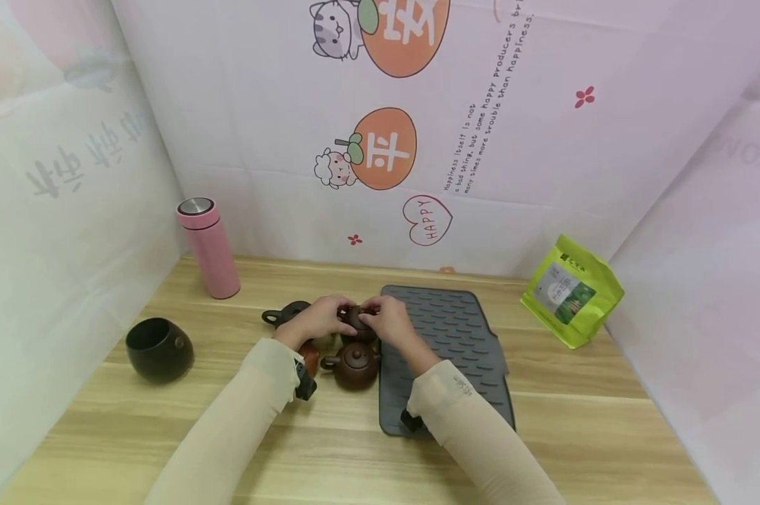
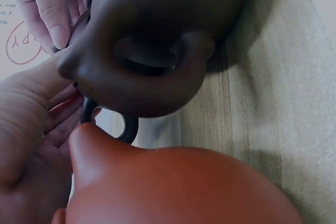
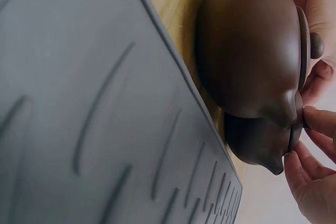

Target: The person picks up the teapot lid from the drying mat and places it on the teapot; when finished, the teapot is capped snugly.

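Observation:
Both hands meet at the top of a dark brown teapot, the farther of two beside the mat. My left hand reaches in from the left with thumb and fingers at its lid. From the right, my right hand pinches around the lid, fingertips at its knob and edge. The pot's body stays on the table. A second brown teapot stands just in front, its lid on. An orange-red teapot sits under my left wrist, partly hidden in the head view. Behind my left hand is a black teapot.
A grey ridged mat lies under my right forearm. On the left stand a dark round cup and a pink thermos. A green tea packet stands at the back right. Printed cloth walls enclose the wooden table.

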{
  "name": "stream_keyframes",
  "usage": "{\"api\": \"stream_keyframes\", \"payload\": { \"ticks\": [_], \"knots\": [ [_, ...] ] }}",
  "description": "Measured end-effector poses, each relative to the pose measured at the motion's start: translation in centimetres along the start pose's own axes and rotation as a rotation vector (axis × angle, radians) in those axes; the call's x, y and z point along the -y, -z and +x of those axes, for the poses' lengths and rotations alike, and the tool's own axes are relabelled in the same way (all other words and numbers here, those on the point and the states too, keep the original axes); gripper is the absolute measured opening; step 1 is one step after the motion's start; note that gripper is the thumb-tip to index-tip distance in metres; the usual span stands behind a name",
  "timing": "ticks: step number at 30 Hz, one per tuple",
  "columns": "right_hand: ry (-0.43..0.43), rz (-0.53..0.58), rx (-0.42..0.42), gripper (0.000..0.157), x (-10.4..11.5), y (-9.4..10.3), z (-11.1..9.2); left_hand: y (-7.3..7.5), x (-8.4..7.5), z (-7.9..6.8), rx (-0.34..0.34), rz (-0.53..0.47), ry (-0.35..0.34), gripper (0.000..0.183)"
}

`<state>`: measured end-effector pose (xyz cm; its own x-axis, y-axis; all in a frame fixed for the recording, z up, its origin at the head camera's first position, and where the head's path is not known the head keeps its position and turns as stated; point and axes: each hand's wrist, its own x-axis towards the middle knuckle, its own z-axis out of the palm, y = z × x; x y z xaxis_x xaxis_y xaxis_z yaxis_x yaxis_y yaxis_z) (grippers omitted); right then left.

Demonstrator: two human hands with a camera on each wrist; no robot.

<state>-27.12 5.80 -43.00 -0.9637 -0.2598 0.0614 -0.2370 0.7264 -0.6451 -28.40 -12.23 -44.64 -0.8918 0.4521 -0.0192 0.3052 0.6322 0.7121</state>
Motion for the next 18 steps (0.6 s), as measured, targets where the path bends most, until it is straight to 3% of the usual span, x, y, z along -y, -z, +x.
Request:
{"api": "stream_keyframes", "payload": {
  "ticks": [6, 10, 13, 18],
  "knots": [
    [0.023, 0.015, 0.001, 0.016, -0.1, -0.1, 0.1, 0.4, -0.2, 0.0, 0.014, 0.035, -0.008, 0.055],
    [0.042, 0.023, 0.001, 0.025, -0.8, 0.6, -0.3, 1.2, -0.3, -0.7, 0.016, 0.066, -0.017, 0.059],
    [0.035, 0.017, -0.026, 0.030, -1.8, 1.7, -0.9, 2.3, 0.0, -1.8, -0.025, 0.100, -0.033, 0.060],
    [0.013, -0.047, -0.069, 0.032, -3.5, 3.8, -2.1, 4.5, 1.6, -4.2, -0.149, 0.204, -0.048, 0.056]
  ]
}}
